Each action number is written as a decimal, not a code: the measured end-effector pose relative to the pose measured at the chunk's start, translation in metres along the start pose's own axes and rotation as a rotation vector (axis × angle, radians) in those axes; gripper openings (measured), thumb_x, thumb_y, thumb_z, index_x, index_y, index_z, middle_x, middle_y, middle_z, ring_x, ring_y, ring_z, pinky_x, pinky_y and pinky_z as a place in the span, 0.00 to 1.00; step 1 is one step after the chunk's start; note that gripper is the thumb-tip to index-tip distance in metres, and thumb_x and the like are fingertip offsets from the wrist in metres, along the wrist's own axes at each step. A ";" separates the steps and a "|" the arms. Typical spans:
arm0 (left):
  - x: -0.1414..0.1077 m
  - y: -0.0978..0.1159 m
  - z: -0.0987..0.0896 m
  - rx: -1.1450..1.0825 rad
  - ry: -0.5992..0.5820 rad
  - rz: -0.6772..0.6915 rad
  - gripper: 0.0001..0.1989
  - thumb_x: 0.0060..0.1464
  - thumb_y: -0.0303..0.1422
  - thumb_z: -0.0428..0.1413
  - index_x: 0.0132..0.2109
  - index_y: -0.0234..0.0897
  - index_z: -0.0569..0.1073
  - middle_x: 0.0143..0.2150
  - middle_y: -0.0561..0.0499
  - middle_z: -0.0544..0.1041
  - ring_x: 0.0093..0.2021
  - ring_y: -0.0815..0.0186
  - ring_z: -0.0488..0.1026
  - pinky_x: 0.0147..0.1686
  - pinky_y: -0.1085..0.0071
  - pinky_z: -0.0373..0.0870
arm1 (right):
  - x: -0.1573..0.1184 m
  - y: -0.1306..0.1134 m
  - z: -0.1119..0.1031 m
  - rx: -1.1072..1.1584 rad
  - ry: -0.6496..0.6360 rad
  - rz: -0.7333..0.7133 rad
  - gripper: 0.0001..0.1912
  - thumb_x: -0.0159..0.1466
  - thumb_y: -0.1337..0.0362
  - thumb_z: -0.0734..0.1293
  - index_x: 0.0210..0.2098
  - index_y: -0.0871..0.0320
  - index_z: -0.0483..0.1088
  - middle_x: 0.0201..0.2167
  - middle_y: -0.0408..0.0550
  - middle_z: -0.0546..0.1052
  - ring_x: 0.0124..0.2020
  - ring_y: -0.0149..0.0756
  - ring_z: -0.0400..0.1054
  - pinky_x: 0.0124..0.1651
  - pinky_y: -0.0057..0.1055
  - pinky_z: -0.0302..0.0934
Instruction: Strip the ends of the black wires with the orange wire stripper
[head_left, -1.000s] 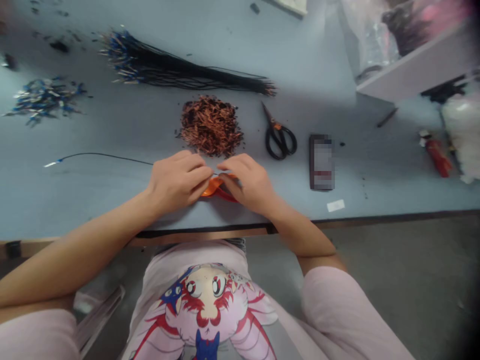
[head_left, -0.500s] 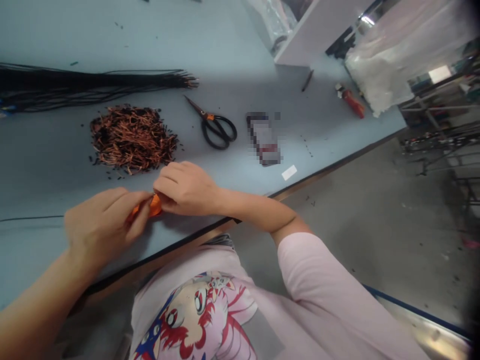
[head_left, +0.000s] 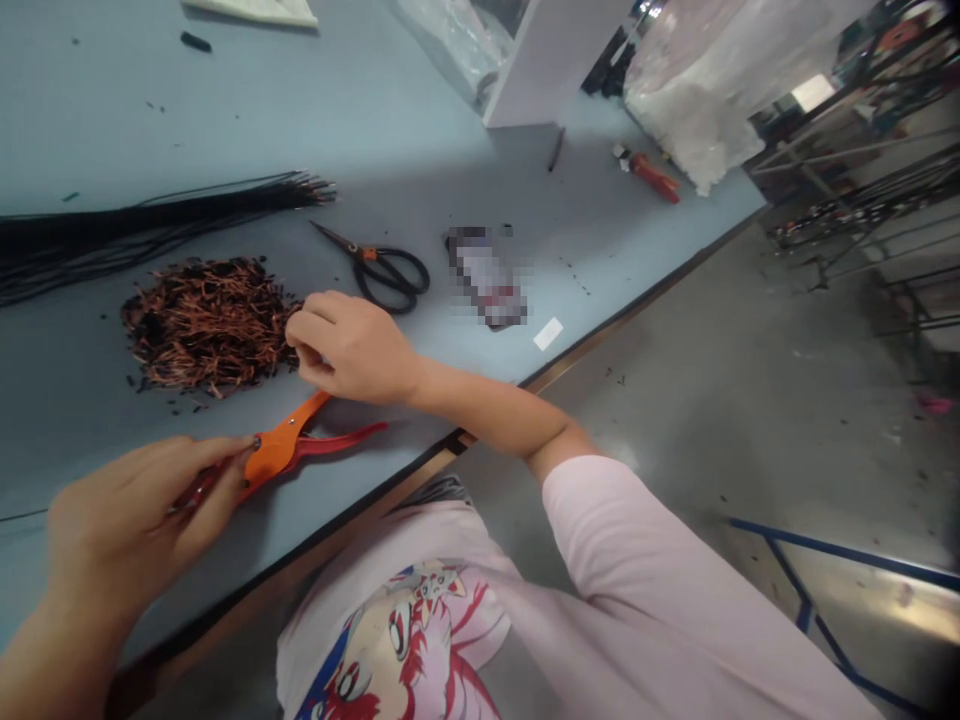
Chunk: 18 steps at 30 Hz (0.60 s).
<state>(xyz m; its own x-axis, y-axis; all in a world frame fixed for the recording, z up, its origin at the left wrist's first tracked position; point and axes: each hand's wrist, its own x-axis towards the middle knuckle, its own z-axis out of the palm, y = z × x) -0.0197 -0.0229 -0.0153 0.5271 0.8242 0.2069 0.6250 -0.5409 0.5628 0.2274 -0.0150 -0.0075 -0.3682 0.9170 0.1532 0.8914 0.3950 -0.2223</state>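
My left hand point(head_left: 127, 520) is closed around one end of the orange-and-red plastic-handled hand tool point(head_left: 277, 450), fingers wrapped tight, with the tool's free red handle pointing toward my right forearm. The tool sits over the front part of the pale blue workbench point(head_left: 225, 120); contact with the surface can't be confirmed. My right hand point(head_left: 349, 345) is loosely curled, fingers half open, holding nothing visible, just beside a heap of short copper-coloured wire pieces point(head_left: 210, 325). A long bundle of thin black wires point(head_left: 150, 225) lies beyond the heap. Black-handled steel scissors point(head_left: 382, 275) lie near my right fingers point(head_left: 315, 310).
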 end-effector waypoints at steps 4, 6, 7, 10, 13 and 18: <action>0.001 -0.011 0.005 0.055 0.142 0.006 0.12 0.49 0.38 0.59 0.39 0.61 0.82 0.22 0.54 0.74 0.22 0.60 0.68 0.24 0.66 0.57 | 0.005 0.008 0.012 0.122 -0.025 0.009 0.17 0.74 0.75 0.54 0.53 0.56 0.69 0.55 0.50 0.74 0.58 0.39 0.65 0.57 0.35 0.58; 0.002 -0.012 0.005 0.060 0.180 0.010 0.12 0.48 0.38 0.59 0.40 0.60 0.82 0.22 0.53 0.73 0.21 0.60 0.67 0.23 0.66 0.55 | 0.004 0.004 0.016 0.193 -0.023 -0.046 0.16 0.75 0.72 0.54 0.54 0.56 0.70 0.57 0.49 0.75 0.59 0.37 0.66 0.60 0.35 0.58; 0.001 -0.011 0.004 0.063 0.173 0.010 0.14 0.49 0.37 0.59 0.43 0.61 0.82 0.23 0.53 0.73 0.22 0.60 0.67 0.23 0.66 0.55 | 0.003 0.000 0.017 0.223 -0.018 -0.084 0.15 0.76 0.68 0.55 0.54 0.56 0.70 0.57 0.50 0.75 0.59 0.37 0.66 0.61 0.35 0.58; -0.001 -0.005 0.002 0.077 0.112 0.080 0.22 0.52 0.34 0.57 0.51 0.68 0.78 0.25 0.55 0.75 0.24 0.58 0.70 0.24 0.66 0.55 | -0.002 -0.014 0.014 0.253 -0.037 -0.216 0.18 0.77 0.57 0.55 0.53 0.58 0.72 0.55 0.53 0.77 0.57 0.37 0.68 0.60 0.34 0.58; -0.002 0.000 0.002 0.099 0.129 0.216 0.22 0.53 0.30 0.58 0.51 0.62 0.77 0.25 0.54 0.76 0.24 0.59 0.71 0.24 0.66 0.56 | -0.007 -0.024 0.011 0.205 -0.107 -0.287 0.19 0.78 0.60 0.53 0.51 0.59 0.73 0.53 0.52 0.78 0.54 0.38 0.68 0.55 0.33 0.59; 0.002 -0.002 0.008 0.143 0.249 0.418 0.07 0.58 0.27 0.60 0.43 0.43 0.78 0.29 0.51 0.78 0.26 0.65 0.71 0.27 0.71 0.62 | -0.010 -0.028 0.009 0.208 -0.089 -0.316 0.18 0.77 0.63 0.54 0.52 0.61 0.73 0.52 0.50 0.78 0.54 0.36 0.67 0.57 0.30 0.55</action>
<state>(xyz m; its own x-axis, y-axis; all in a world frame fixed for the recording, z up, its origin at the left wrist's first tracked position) -0.0153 -0.0214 -0.0225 0.6068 0.5375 0.5856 0.4715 -0.8365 0.2793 0.2041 -0.0345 -0.0117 -0.6460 0.7456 0.1638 0.6609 0.6536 -0.3688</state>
